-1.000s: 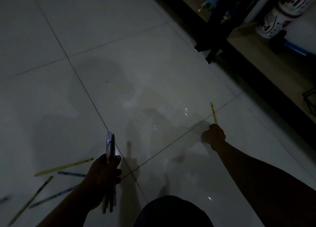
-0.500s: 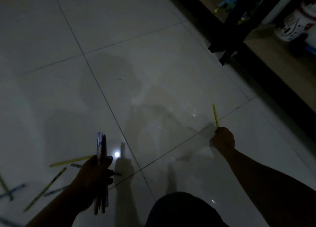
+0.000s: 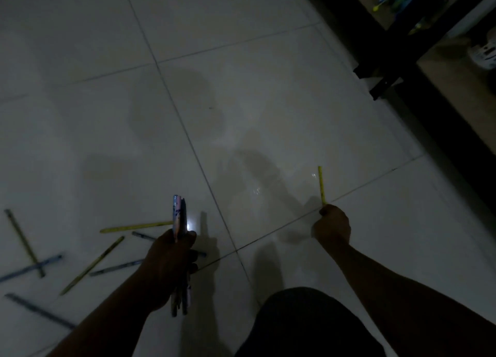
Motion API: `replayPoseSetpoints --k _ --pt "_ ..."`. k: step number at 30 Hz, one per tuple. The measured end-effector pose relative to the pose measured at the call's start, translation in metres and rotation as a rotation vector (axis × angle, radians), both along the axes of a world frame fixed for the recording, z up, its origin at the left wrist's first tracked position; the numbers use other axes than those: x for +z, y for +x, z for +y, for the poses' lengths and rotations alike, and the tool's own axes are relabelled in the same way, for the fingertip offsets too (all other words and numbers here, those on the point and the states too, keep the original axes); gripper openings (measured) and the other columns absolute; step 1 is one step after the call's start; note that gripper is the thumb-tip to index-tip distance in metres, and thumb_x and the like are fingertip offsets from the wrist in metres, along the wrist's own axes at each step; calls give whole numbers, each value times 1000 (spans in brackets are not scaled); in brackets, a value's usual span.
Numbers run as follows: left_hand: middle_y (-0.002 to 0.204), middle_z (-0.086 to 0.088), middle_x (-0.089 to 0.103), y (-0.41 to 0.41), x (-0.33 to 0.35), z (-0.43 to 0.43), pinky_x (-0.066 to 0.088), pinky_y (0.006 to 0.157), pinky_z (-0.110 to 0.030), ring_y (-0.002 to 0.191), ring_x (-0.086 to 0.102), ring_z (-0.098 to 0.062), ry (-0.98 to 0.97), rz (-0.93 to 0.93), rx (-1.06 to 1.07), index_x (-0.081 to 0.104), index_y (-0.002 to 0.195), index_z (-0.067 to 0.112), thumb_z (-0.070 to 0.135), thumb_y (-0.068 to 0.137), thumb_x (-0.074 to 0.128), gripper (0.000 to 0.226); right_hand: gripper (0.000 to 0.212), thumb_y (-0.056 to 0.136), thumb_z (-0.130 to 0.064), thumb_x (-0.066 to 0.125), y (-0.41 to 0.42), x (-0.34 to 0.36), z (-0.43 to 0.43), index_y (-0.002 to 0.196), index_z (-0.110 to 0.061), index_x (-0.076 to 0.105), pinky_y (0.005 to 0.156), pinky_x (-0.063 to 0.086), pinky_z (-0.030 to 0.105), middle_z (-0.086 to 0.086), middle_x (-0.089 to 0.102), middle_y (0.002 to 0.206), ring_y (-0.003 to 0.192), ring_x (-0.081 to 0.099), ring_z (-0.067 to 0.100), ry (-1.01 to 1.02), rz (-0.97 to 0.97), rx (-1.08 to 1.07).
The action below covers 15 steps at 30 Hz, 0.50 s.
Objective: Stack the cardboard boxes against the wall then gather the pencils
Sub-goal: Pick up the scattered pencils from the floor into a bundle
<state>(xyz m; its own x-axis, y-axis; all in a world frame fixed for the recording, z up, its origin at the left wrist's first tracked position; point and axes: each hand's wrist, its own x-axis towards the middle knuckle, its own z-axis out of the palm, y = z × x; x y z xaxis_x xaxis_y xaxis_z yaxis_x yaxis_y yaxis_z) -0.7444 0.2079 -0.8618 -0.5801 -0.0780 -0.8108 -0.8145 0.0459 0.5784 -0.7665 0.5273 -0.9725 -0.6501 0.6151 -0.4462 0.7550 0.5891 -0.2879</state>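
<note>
Head view: a big white tile floor (image 3: 241,88) fills most of the pic. A dark frame (image 3: 389,47) stands far right. A dark knee (image 3: 308,324) sits at the near edge. The L hand (image 3: 169,270) is curled round a bunch of pencils (image 3: 178,211), held upright near the middle. The R hand (image 3: 332,226), further right, is a fist closed on one yellow pencil (image 3: 321,184) pointing away. Loose pencils (image 3: 94,265), yellow & blue, lie on the floor near left, some crossing.

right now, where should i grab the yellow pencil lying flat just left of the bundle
Probably mid-shaft on the yellow pencil, pinched from straight above across its width: it lies flat on the tile floor, its right end behind the bundle.
</note>
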Motion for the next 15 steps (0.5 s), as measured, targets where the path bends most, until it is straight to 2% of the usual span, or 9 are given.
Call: replayPoseSetpoints --k 3,6,9,11,13,15 --pt "82 -13 52 2 -7 -16 47 65 -34 72 51 -24 47 37 51 49 118 6 19 101 50 22 37 81 8 62 1 4 -34 117 -2 66 93 47 34 20 63 123 117 57 37 -103 31 79" --pt "82 -14 52 -1 0 -28 47 69 -38 73 52 -25 -2 43 59 48 120 6 19 101 49 23 21 82 3 61 -9 15 -72 102 -2 66 77 49 29 18 67 104 98 63 35 -239 54 111" --pt "84 -15 50 -8 9 -48 48 66 -38 72 52 -26 34 65 124 47 116 5 18 101 49 20 13 81 0 66 -30 39 -110 93 -6 65 59 42 23 9 66 83 74 61 25 -355 87 190" --pt "82 -14 50 -14 14 -60 48 62 -35 70 52 -23 55 74 168 45 109 10 18 101 49 12 14 79 2 67 -43 60 -133 88 -8 62 57 40 23 6 64 72 63 59 22 -445 88 274" --pt "78 -12 48 -17 18 -77 47 59 -33 65 50 -22 71 76 220 42 107 11 19 102 48 11 17 79 6 65 -51 79 -163 88 -7 60 60 42 27 12 64 73 59 56 23 -550 63 343" --pt "76 -12 45 -18 19 -92 44 58 -33 62 47 -21 81 70 260 40 110 11 20 102 47 14 18 80 9 65 -55 98 -191 89 -6 59 57 42 29 17 61 76 60 53 24 -653 30 402"
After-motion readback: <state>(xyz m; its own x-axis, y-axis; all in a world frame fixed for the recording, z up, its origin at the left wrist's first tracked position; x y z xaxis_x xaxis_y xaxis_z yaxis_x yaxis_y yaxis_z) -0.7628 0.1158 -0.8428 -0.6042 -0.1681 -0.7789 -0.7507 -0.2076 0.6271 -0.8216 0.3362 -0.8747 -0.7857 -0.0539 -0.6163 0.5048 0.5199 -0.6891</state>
